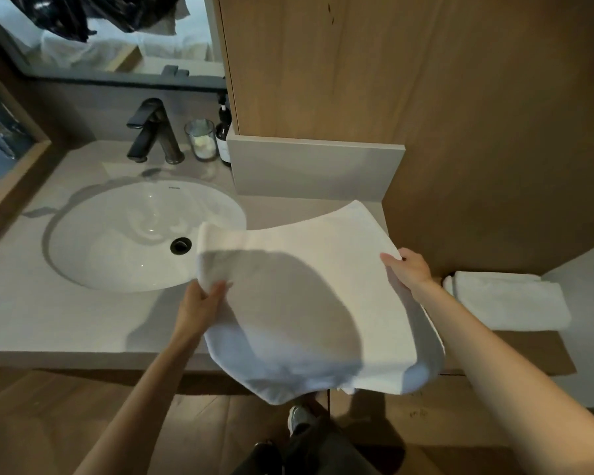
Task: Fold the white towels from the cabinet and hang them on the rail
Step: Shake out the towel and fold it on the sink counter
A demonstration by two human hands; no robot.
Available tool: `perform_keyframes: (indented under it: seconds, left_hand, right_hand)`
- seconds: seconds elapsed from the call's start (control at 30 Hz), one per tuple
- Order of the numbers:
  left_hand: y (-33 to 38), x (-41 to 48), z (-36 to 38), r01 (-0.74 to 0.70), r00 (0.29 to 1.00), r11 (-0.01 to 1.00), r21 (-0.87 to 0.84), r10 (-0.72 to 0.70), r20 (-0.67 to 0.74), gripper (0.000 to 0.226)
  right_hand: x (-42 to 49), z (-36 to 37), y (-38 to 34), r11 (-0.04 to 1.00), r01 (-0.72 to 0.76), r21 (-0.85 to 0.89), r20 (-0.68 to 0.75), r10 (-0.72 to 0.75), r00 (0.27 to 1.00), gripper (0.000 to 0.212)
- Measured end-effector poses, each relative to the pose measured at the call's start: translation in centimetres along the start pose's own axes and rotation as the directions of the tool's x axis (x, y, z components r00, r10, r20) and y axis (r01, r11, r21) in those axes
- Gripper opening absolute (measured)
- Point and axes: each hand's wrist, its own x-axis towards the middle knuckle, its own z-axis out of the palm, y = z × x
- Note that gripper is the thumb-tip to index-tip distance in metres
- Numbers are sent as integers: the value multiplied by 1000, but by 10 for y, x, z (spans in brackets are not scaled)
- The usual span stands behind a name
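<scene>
A white towel [309,296] is spread between my hands above the right end of the vanity counter [48,313], its near edge sagging past the counter's front. My left hand [203,303] pinches the towel's left edge, thumb on top. My right hand [408,269] grips its right edge, fingers curled over the cloth. A second white towel [508,299], folded, lies to the right on a lower wooden ledge by the wall. No rail is in view.
A white oval sink [124,234] with a black drain sits left of the towel. Behind it stand a black faucet [151,132], a glass jar [201,140] and a dark pump bottle [223,135]. A wooden cabinet [357,63] rises behind the counter. My shoes show on the wooden floor.
</scene>
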Motion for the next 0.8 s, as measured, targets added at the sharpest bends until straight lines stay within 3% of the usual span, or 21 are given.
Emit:
perform_keyframes:
  seconds: [0.1,0.23,0.3,0.37,0.53,0.63,0.8]
  left_hand:
    - [31,16,-3,-74,997,993,-93,72,-18,50]
    - [73,25,-6,-131,991,959,-252,135,-2,65]
    - [91,32,-10,-243,966,941,-234,257,31,47]
    - [109,37,-18,-348,928,928,-134,361,91,22]
    - [143,29,-46,-398,846,913,-86,402,350,19]
    - [150,29,-64,-321,808,933,-164,360,466,45]
    - [168,23,-77,-472,835,866,-162,499,233,44]
  right_hand:
    - [-7,-20,-5,995,32,94,-74,-25,997,21]
    - [-24,-55,-12,921,72,383,-211,12,977,30]
    - [-36,-72,-16,874,138,467,-203,-46,978,34]
    - [-47,-87,-22,870,197,453,-173,-130,976,30]
    - [-67,-120,-28,878,250,409,-130,-215,968,26]
    - [-81,-135,-31,871,223,437,-92,-204,975,35]
    - [-104,-145,-48,876,286,387,-89,-273,958,50]
